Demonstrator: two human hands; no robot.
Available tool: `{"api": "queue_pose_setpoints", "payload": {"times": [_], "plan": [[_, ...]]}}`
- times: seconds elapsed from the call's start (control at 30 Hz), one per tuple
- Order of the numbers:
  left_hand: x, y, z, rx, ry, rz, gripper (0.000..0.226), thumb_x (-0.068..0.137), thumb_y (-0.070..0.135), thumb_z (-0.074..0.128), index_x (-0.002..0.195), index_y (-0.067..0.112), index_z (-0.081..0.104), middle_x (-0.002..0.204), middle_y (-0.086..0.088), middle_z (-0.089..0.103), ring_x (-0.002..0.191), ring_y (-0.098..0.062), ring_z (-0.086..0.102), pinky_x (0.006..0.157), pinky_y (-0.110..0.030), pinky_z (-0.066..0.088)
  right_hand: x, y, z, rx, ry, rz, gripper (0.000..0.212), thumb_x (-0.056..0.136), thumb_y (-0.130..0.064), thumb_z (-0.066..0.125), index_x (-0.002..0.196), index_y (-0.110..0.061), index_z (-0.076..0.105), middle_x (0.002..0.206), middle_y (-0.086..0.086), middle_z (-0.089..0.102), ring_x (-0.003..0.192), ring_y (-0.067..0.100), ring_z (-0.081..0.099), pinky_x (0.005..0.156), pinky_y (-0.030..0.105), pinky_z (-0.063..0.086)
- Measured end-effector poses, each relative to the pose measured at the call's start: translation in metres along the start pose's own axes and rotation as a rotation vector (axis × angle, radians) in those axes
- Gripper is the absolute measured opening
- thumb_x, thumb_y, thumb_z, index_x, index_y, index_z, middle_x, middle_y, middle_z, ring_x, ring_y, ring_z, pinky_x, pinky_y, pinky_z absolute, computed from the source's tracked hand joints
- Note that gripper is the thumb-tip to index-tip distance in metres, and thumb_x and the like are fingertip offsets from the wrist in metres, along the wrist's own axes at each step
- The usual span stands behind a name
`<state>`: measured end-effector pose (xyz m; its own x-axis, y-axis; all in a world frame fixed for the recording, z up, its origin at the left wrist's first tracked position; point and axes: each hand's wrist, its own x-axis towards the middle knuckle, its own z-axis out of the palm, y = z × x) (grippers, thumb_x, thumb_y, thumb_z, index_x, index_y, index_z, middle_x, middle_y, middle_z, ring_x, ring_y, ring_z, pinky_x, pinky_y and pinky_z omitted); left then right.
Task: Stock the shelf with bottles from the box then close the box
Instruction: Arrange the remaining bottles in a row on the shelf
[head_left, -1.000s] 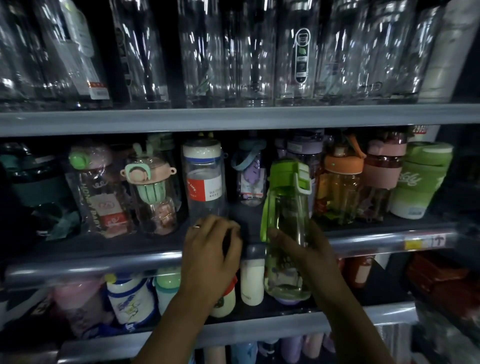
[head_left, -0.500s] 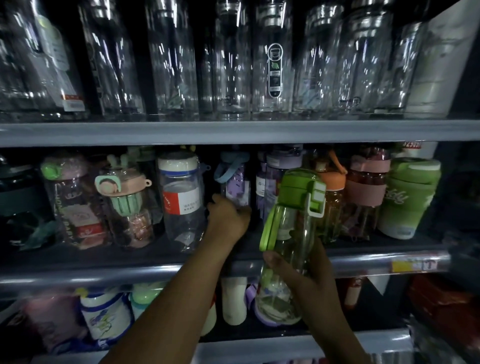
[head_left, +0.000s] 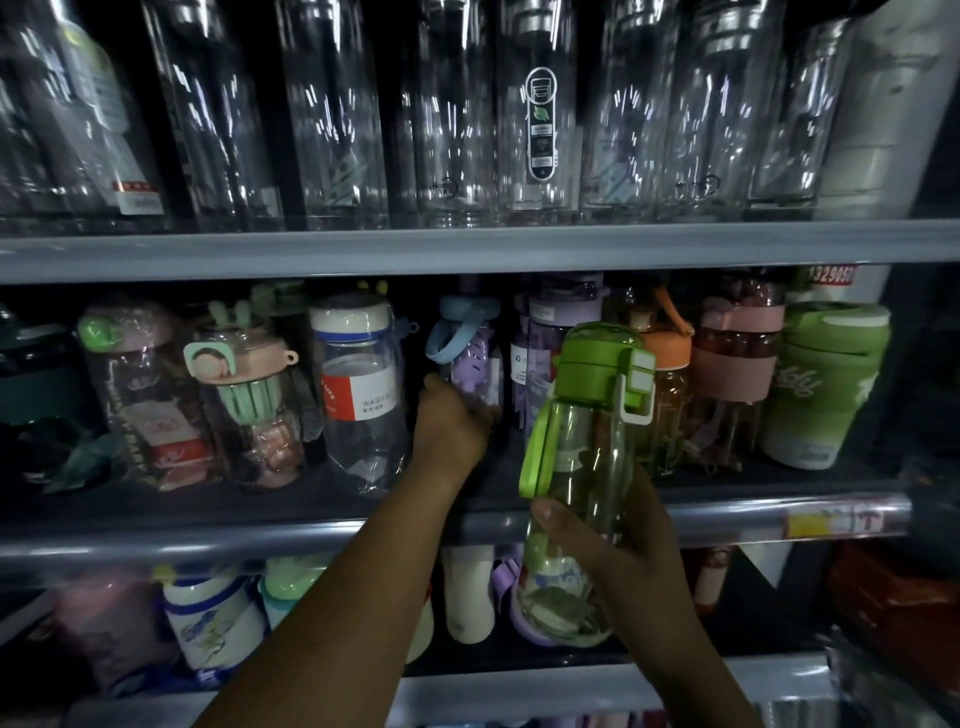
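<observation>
My right hand (head_left: 626, 551) grips a clear bottle with a green flip lid and green strap (head_left: 587, 447), upright in front of the middle shelf's front edge (head_left: 208, 540). My left hand (head_left: 449, 421) reaches into the middle shelf, its thumb and curled fingers around the lower part of a purple bottle with a blue strap (head_left: 475, 364). Dark shelf floor shows between that purple bottle and the shelf's front edge. The box is out of view.
A clear bottle with a red-and-white label (head_left: 363, 395) stands left of my left hand. An orange-lidded bottle (head_left: 670, 374) and a green cup (head_left: 826, 384) stand to the right. Tall clear glass bottles (head_left: 540, 130) fill the upper shelf. More bottles (head_left: 208, 623) sit on the lower shelf.
My left hand moved from the shelf's front edge deep into the shelf to the purple bottle. My right hand lifted the green-lidded bottle a little higher.
</observation>
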<state>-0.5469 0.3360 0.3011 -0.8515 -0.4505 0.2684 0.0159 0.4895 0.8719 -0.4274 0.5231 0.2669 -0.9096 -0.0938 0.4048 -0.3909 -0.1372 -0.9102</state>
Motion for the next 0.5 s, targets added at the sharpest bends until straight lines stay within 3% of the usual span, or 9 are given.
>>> {"api": "queue_pose_setpoints", "payload": {"times": [0.07,0.17,0.27,0.33,0.5], "plan": [[-0.011,0.005,-0.003,0.006,0.000,0.030,0.067,0.082,0.014,0.080,0.132,-0.001,0.038,0.129,-0.018,0.058,0.117,-0.034,0.060,0.095,-0.039,0.053,0.000,0.001,0.000,0.011,0.008,-0.002,0.057,0.072,-0.035,0.086,0.125,-0.029,0.064,0.113,-0.001,0.076,0.103,0.018,0.075,0.082,0.038,0.061],[-0.016,0.004,-0.002,-0.034,-0.002,0.040,0.076,0.081,0.010,0.080,0.136,0.002,0.028,0.121,-0.008,0.057,0.112,-0.026,0.060,0.089,-0.027,0.047,0.000,0.004,0.000,0.013,0.015,0.000,0.058,0.072,-0.037,0.087,0.125,-0.031,0.065,0.115,0.001,0.076,0.105,0.020,0.074,0.087,0.046,0.060],[-0.016,0.007,-0.002,-0.063,0.044,0.030,0.090,0.066,0.024,0.091,0.129,0.010,0.027,0.130,-0.012,0.052,0.114,-0.027,0.059,0.098,-0.041,0.052,0.000,0.006,0.000,0.008,0.010,0.013,0.055,0.076,-0.031,0.089,0.125,-0.028,0.065,0.112,0.000,0.076,0.103,0.018,0.074,0.089,0.046,0.060],[-0.018,0.009,-0.002,-0.012,0.066,0.044,0.090,0.063,0.027,0.095,0.124,0.009,0.030,0.131,-0.017,0.050,0.115,-0.033,0.059,0.099,-0.046,0.052,-0.001,0.007,0.001,-0.018,-0.006,0.015,0.053,0.075,-0.031,0.085,0.124,-0.027,0.064,0.108,-0.003,0.077,0.100,0.014,0.074,0.087,0.043,0.060],[-0.020,0.005,-0.003,0.055,0.077,0.094,0.082,0.069,0.021,0.092,0.125,0.001,0.036,0.128,-0.023,0.051,0.112,-0.037,0.058,0.089,-0.030,0.046,0.000,0.008,0.000,-0.047,-0.011,0.013,0.054,0.071,-0.032,0.081,0.121,-0.023,0.065,0.102,-0.005,0.077,0.095,0.010,0.074,0.075,0.025,0.059]]}}
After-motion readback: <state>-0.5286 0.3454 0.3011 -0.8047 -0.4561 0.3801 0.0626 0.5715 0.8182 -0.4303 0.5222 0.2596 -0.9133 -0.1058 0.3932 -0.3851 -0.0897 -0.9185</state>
